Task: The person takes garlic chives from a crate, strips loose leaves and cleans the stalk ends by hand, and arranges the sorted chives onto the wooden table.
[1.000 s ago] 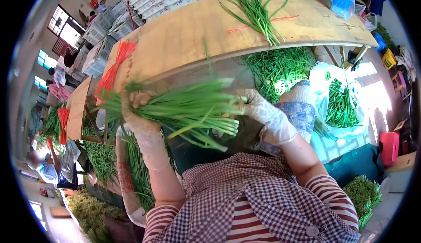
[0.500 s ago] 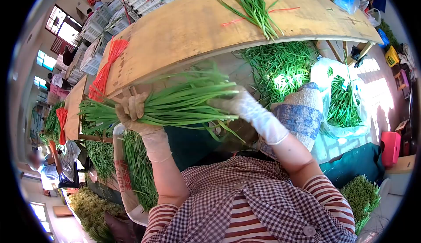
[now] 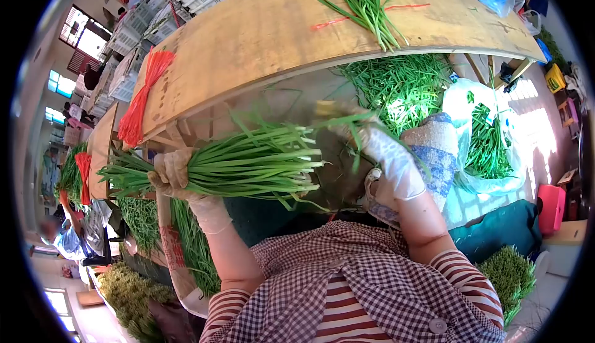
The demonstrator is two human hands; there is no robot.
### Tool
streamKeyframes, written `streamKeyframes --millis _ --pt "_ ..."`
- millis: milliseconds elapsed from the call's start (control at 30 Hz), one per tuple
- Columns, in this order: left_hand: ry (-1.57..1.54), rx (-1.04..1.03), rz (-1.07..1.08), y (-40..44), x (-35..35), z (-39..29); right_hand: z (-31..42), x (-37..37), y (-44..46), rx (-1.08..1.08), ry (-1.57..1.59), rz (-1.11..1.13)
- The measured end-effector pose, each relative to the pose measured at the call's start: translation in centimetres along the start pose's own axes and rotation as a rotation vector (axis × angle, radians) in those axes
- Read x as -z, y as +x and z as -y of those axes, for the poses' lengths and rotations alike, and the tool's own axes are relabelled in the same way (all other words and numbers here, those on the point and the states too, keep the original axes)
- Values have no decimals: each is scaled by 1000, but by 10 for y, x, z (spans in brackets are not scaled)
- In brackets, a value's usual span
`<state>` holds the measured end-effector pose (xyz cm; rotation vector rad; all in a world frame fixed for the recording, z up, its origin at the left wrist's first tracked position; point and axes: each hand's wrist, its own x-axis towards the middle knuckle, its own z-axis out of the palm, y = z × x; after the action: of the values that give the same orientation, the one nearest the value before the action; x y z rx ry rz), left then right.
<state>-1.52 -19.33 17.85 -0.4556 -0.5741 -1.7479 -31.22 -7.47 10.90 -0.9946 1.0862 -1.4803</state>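
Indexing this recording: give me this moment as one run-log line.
left hand: gripping green bunch | right hand: blurred, off the bunch, loose blades against it | table: small bunch across red strip

Left hand (image 3: 171, 171): gloved, fist round bunch (image 3: 254, 162), pale ends rightward | right hand (image 3: 375, 143): gloved, blurred, loose blades (image 3: 344, 120) at it | table (image 3: 248, 52): small bundle (image 3: 359, 2) across red tie (image 3: 408, 6) | floor (image 3: 538, 135): green heap (image 3: 396, 83) near bag (image 3: 455, 102) of greens (image 3: 486, 148)

Left grip (image 3: 172, 171): gloved, curled closed. Right grip (image 3: 367, 135): gloved, blurred, apart from left. Forearms (image 3: 230, 253): extended forward.
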Motion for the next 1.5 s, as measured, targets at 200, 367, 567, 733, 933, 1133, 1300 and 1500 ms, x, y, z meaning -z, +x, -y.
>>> streamKeyframes --millis 200,367,567,733,933,1133,1300,1500 --pt "-62 61 -7 1 10 12 -9 -49 -2 149 -179 -13" --pt "-153 70 -39 -2 16 1 -23 -11 9 122 700 -58" --pt "-269 94 -324 -2 29 -8 1 5 25 -114 397 -134" --pt "-152 190 -441 -7 58 -8 6 -37 12 -61 -88 298" --pt "-114 173 -470 -7 45 1 6 -23 5 -267 267 356" --pt "115 87 -523 0 39 5 30 -5 -6 -340 138 482" --pt "-161 136 -499 6 25 -2 37 12 -10 -282 194 353" --pt "933 -53 -479 -19 90 -111 17 87 -14 37 515 247"
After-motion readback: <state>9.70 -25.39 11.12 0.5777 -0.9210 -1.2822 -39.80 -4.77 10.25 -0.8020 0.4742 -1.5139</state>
